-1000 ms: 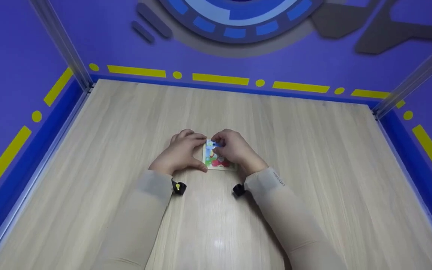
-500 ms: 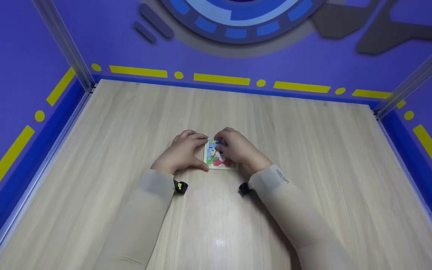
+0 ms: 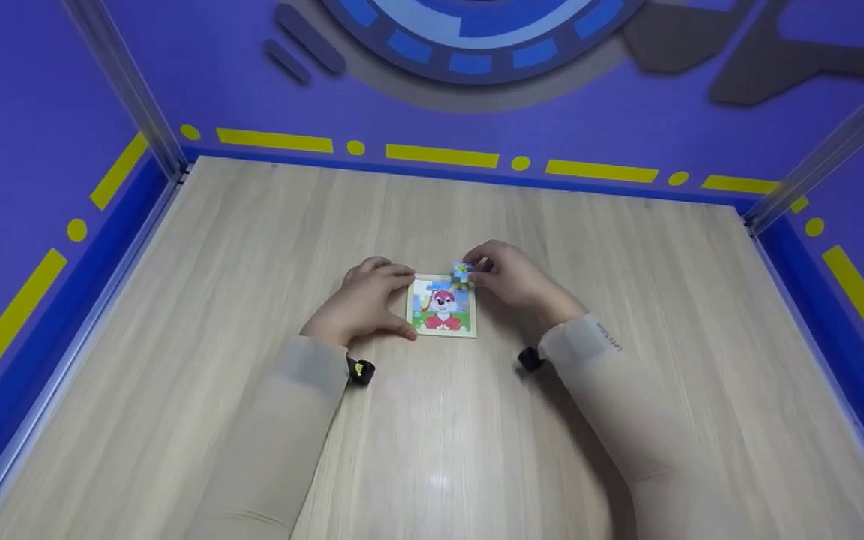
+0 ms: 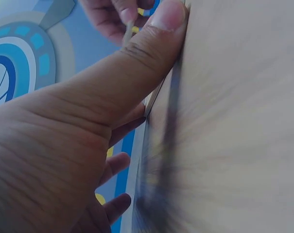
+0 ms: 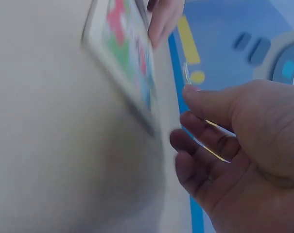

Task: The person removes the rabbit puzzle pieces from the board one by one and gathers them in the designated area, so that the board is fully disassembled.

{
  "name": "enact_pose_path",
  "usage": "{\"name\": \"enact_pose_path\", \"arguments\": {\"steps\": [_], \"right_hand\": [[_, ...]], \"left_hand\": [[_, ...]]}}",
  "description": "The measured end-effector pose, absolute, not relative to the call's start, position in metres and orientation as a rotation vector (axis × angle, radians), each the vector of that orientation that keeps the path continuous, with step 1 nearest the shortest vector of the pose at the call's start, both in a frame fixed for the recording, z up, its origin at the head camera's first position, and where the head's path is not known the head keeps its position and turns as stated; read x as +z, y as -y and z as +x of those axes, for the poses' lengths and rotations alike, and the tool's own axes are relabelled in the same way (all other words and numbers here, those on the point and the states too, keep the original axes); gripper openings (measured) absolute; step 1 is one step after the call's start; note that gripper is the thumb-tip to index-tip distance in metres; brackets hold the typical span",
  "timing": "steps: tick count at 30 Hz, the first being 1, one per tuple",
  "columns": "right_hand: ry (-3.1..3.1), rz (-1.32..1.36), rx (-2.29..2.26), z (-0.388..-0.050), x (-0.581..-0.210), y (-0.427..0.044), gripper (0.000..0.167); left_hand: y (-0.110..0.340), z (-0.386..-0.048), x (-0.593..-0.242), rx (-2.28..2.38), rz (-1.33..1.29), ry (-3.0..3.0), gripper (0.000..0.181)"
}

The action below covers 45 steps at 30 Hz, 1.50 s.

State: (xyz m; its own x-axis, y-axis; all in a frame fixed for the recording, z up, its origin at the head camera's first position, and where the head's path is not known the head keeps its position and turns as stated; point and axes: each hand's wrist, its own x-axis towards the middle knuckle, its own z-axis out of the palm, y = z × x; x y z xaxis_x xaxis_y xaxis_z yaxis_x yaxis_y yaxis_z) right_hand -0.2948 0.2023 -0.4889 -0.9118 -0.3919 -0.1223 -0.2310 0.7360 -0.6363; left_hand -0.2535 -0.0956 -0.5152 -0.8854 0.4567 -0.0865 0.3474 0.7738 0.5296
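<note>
On the wooden table, the left hand braces the left side of the framed tray, thumb and fingers spread apart at its two corners. The right hand has thumb and fingertips together, clamped on a piece. The tray lies flat and holds a red-and-white animal picture, with a pale patch, apparently bare base, at upper left. The blue puzzle piece is over the tray's far right corner. The step seems to be handling this piece; whether fitting or removing, I cannot tell. Next probably calls for a steady tray and firm pinch.
</note>
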Motion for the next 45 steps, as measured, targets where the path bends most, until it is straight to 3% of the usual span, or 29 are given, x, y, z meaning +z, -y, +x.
{"name": "enact_pose_path", "arguments": {"steps": [12, 22, 31, 45], "right_hand": [[-2.802, -0.242, -0.876, -0.315, -0.494, -0.271, 0.038], [-2.834, -0.179, -0.821, -0.319, -0.501, -0.292, 0.037], [-2.820, -0.208, -0.937, -0.313, -0.493, -0.286, 0.043], [-2.677, -0.264, -1.213, -0.287, -0.488, -0.214, 0.039]], "left_hand": [[0.093, -0.255, -0.515, 0.756, 0.633, -2.764, 0.106], [0.092, -0.254, -0.514, 0.752, 0.641, -2.761, 0.106], [0.092, -0.254, -0.513, 0.753, 0.629, -2.754, 0.106], [0.095, -0.252, -0.513, 0.791, 0.614, -2.702, 0.106]]}}
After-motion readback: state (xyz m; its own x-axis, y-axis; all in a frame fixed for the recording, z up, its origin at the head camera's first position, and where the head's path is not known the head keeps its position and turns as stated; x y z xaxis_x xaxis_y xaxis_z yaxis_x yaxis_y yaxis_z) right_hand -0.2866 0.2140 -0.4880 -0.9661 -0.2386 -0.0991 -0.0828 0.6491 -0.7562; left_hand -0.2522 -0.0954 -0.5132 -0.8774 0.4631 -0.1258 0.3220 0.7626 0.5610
